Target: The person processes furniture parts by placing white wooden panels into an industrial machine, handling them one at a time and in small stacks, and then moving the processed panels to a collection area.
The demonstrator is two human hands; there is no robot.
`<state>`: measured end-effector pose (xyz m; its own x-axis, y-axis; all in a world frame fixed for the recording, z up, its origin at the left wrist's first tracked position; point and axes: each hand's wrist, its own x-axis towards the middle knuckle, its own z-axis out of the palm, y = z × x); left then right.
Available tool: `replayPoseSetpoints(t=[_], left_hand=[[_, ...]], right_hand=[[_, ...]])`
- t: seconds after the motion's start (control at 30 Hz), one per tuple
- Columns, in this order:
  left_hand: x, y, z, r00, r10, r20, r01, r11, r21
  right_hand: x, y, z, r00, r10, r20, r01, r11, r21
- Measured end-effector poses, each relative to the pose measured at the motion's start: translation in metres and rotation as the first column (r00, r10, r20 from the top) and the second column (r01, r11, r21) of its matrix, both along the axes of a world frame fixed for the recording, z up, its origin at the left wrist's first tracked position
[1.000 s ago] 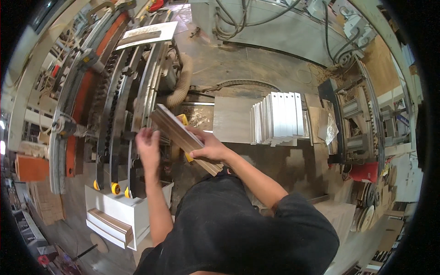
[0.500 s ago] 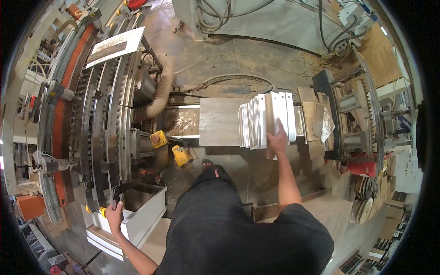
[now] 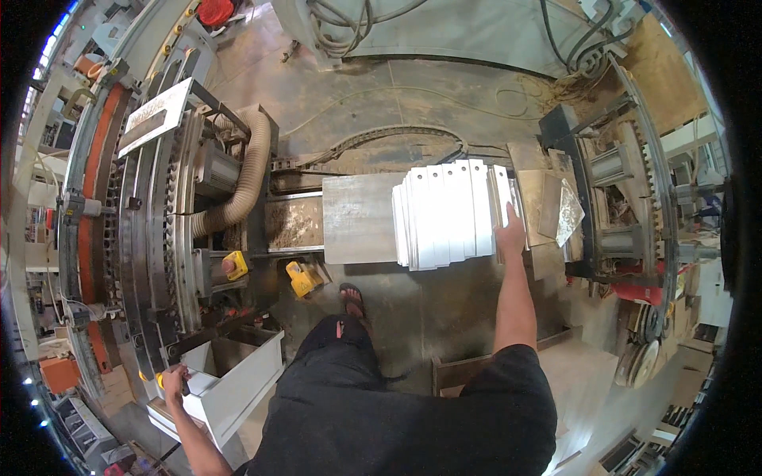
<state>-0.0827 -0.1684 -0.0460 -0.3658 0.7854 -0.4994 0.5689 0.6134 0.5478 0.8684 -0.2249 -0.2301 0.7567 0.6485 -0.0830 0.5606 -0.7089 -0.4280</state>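
Note:
My left hand (image 3: 175, 381) is closed around a black handle with yellow parts, at the near end of the machine's metal rails (image 3: 159, 262). Just under that hand stands a white open box (image 3: 250, 381). Out to the right, my right hand (image 3: 512, 232) grips a white panel (image 3: 500, 188) at the right end of a row, thumb on its left side and fingertips along it. The other white panels (image 3: 446, 214) lean over one another, faces showing, with small dark holes near their far ends. They rest on a grey board (image 3: 359, 222).
A ribbed hose (image 3: 252, 174) curves along the left machine. Two yellow housings, a button box (image 3: 235, 265) and a foot pedal (image 3: 303, 279), sit left of my foot. Brown offcuts (image 3: 548, 202) lie right of the panels, before another machine frame (image 3: 615, 190).
My right hand has moved right to the end of the row. Panels that stood close together now lean over, their white faces showing. My left hand keeps its hold on the handle as the view shifts.

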Motion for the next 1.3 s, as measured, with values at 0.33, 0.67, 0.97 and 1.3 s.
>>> replayPoseSetpoints(t=[0.33,0.67,0.97,1.3], left_hand=[[0.007,0.002,0.006,0.997,0.008,-0.08,-0.01,1.0,-0.017],[0.0,0.001,0.003,0.989,0.037,-0.145,-0.043,0.998,-0.039],[-0.06,-0.001,-0.041,0.907,-0.25,-0.338,0.231,0.968,-0.096],[-0.013,0.007,-0.014,0.982,-0.01,-0.19,-0.004,0.997,-0.073]], right_hand=[[0.037,0.006,-0.043,0.987,0.157,-0.017,-0.154,0.982,0.106],[0.046,0.008,-0.078,0.957,0.182,-0.225,-0.117,0.954,0.275],[0.069,0.022,-0.096,0.728,-0.099,-0.679,0.193,0.979,0.064],[0.055,0.024,-0.071,0.606,-0.044,-0.795,0.193,0.977,0.093]])
